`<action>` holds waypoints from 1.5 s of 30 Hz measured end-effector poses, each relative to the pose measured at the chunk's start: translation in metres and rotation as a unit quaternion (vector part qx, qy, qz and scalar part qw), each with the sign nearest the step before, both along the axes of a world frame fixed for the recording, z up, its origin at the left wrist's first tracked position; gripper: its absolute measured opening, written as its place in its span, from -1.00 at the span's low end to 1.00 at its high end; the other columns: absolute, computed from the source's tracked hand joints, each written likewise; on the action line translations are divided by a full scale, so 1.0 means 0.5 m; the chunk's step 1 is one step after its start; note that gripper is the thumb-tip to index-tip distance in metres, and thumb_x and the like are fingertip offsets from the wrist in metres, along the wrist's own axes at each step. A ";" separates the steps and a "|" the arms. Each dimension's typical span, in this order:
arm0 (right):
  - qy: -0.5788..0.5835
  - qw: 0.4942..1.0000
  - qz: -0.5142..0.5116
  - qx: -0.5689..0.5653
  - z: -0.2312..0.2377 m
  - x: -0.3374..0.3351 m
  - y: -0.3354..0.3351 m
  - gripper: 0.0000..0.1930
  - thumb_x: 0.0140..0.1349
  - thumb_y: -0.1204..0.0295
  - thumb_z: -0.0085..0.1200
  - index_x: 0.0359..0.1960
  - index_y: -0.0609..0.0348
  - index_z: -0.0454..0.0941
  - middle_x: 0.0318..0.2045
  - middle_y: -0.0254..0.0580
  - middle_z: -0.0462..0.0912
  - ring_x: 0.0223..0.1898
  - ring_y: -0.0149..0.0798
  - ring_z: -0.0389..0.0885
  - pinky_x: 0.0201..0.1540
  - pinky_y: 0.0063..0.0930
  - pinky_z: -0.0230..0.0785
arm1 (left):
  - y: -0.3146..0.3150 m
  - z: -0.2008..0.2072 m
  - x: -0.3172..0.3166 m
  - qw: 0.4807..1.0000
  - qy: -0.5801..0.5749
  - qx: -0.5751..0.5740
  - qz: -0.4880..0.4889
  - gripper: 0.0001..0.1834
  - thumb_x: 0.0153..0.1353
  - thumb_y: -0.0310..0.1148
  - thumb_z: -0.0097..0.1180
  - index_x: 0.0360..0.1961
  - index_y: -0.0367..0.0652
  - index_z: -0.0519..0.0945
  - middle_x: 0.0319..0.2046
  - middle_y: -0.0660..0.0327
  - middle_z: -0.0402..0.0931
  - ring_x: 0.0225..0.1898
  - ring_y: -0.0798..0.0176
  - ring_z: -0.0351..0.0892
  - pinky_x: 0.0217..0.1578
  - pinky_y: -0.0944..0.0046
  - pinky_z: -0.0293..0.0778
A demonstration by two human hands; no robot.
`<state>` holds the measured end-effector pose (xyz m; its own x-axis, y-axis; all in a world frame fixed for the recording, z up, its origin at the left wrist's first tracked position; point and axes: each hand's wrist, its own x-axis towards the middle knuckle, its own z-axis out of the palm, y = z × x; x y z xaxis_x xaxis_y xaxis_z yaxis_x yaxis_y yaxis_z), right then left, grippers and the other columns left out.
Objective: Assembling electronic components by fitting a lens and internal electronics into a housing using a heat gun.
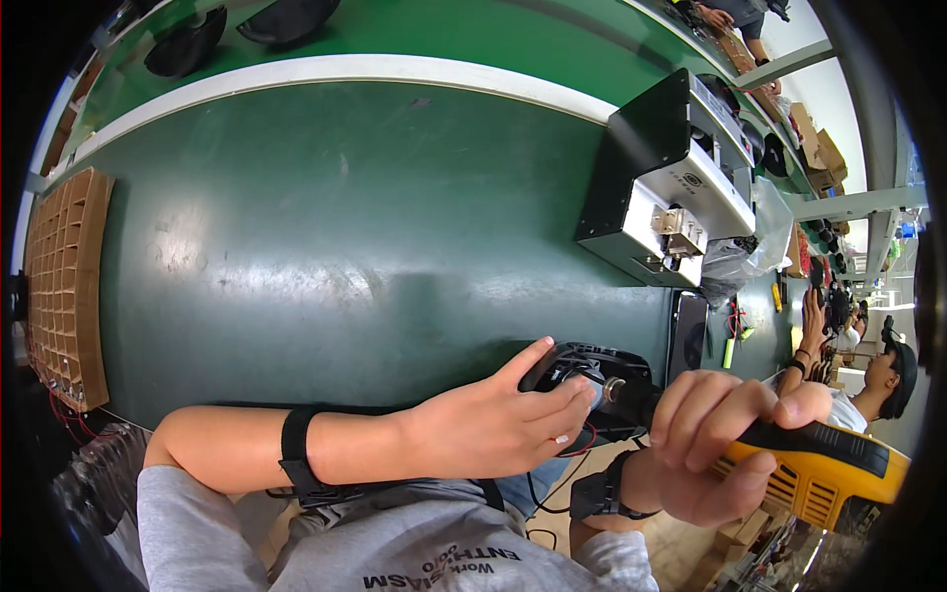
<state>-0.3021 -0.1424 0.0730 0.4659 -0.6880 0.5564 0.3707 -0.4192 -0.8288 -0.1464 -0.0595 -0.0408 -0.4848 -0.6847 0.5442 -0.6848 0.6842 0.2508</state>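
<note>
At the bench's near edge, a black rounded plastic housing [631, 370] has thin wires hanging from it. My left hand [503, 424] lies over its near left side, thumb up on the rim and fingers curled across the middle, holding it. In my right hand [705, 434] is a yellow and black electric screwdriver [824, 469], gripped around its front. It lies nearly level, its metal nose pointing left at the housing, close to my left fingertips. My fingers hide the spot where tip and housing meet.
On the green bench [345, 217], a black and silver machine [666, 187] stands at the far right, a clear plastic bag [764, 237] against it. A dark flat tray or device [688, 331] lies nearer. A divided cardboard box [69, 286] stands far left. Another person [883, 380] sits at right.
</note>
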 end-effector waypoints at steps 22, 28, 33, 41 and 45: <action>0.237 0.905 -0.350 -0.051 -0.023 -0.090 0.072 -0.51 0.29 0.56 0.16 0.24 0.33 0.33 0.04 0.02 0.54 0.01 -0.24 0.50 0.18 -0.31 0.35 | -0.008 0.000 0.015 0.998 0.049 0.026 -0.007 -0.44 0.11 -0.18 0.38 0.14 -0.13 0.62 0.21 0.09 0.46 0.26 0.10 0.48 0.22 -0.15 0.47; 0.488 0.827 -0.271 -0.068 -0.061 -0.033 0.062 -0.70 0.00 0.51 0.49 -0.28 0.25 0.60 -0.28 -0.04 0.70 -0.32 -0.14 0.70 -0.25 -0.36 0.52 | -0.019 -0.012 0.023 0.965 0.247 0.088 -0.027 -0.10 -0.06 -0.31 0.58 0.34 -0.04 0.39 0.23 -0.09 0.36 0.10 -0.14 0.55 0.08 -0.03 0.53; 0.525 0.807 -0.263 -0.068 -0.067 -0.023 0.048 -0.66 -0.03 0.44 0.54 -0.31 0.23 0.60 -0.49 -0.09 0.68 -0.52 -0.15 0.67 -0.44 -0.36 0.51 | -0.028 -0.023 0.024 0.954 0.286 0.088 -0.025 -0.04 -0.15 -0.34 0.66 0.28 -0.15 0.36 0.23 -0.13 0.32 0.04 -0.07 0.60 0.02 0.07 0.63; 0.506 0.823 -0.255 -0.042 -0.078 -0.019 0.043 -0.70 -0.03 0.47 0.51 -0.32 0.26 0.61 -0.46 -0.04 0.73 -0.47 -0.16 0.77 -0.38 -0.40 0.61 | -0.032 -0.024 0.025 0.953 0.289 0.087 -0.028 -0.04 -0.16 -0.37 0.67 0.28 -0.18 0.37 0.23 -0.14 0.33 0.03 -0.03 0.60 0.00 0.10 0.66; 0.494 0.829 -0.259 -0.035 -0.084 -0.018 0.044 -0.73 -0.02 0.49 0.48 -0.31 0.28 0.64 -0.45 -0.04 0.74 -0.45 -0.17 0.79 -0.34 -0.42 0.64 | -0.030 -0.025 0.028 0.954 0.284 0.093 -0.029 -0.07 -0.17 -0.36 0.67 0.27 -0.16 0.41 0.22 -0.12 0.35 0.03 -0.03 0.59 -0.01 0.09 0.64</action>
<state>-0.3112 -0.1204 0.0312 0.3709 -0.9200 0.1268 -0.7191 -0.3709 -0.5876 -0.1325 -0.0744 -0.0534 -0.1881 -0.7767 0.6012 -0.3657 0.6235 0.6911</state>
